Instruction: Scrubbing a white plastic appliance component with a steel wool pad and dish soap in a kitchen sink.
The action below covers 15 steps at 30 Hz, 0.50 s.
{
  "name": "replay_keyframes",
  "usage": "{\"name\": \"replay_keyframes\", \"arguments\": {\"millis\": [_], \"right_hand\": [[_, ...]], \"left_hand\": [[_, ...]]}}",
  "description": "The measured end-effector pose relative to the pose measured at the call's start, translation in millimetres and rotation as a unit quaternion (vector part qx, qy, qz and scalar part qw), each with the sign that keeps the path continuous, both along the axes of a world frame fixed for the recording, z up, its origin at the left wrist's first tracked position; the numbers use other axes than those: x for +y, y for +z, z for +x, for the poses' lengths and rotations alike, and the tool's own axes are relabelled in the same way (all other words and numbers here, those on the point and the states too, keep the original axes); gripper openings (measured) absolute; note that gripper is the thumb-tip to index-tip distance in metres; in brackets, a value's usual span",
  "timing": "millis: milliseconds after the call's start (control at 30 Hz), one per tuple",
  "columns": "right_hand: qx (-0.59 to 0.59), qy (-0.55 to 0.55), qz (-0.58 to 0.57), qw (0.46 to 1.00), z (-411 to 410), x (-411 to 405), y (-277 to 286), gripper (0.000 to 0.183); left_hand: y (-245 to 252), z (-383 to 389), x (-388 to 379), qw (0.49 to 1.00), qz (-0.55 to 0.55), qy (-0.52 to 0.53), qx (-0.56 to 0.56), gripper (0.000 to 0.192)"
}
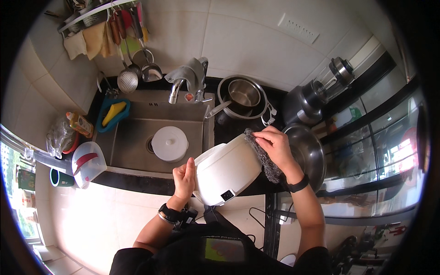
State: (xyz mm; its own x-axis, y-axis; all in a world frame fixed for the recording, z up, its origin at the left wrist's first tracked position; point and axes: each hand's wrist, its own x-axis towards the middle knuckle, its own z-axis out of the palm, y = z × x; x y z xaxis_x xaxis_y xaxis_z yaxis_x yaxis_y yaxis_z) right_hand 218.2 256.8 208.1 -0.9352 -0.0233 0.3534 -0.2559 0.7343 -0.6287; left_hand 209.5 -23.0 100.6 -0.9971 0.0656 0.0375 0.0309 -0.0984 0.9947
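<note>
A white rice cooker body [228, 170] is tilted on its side above the counter's front edge. My left hand [184, 178] grips its rim side, thumb up. My right hand [275, 146] holds a dark grey cleaning cloth [264, 158] against the cooker's base end. In the sink, a round white lid with a central knob [169, 143] lies beside the drain, partly over it. The faucet [177, 90] above the sink has a grey cloth [190, 72] draped on it.
Right of the sink [130, 137] stand nested steel pots [244, 92], a steel basin [307, 154] and a blender [309, 99]. On the left are a blue holder with a yellow sponge [115, 111], a detergent bottle [79, 124] and a clear plastic container [88, 163]. Ladles [128, 80] hang behind.
</note>
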Motion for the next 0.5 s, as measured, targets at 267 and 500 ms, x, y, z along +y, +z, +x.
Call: {"name": "replay_keyframes", "arguments": {"millis": [267, 500], "right_hand": [[0.004, 0.039, 0.067, 0.997, 21, -12, 12, 0.019], [0.035, 0.053, 0.104, 0.992, 21, -33, 10, 0.030]], "left_hand": [[-1, -5, 1, 1.000, -0.012, -0.001, 0.005, 0.057], [7, -8, 6, 0.999, 0.011, -0.030, -0.005, 0.057]]}}
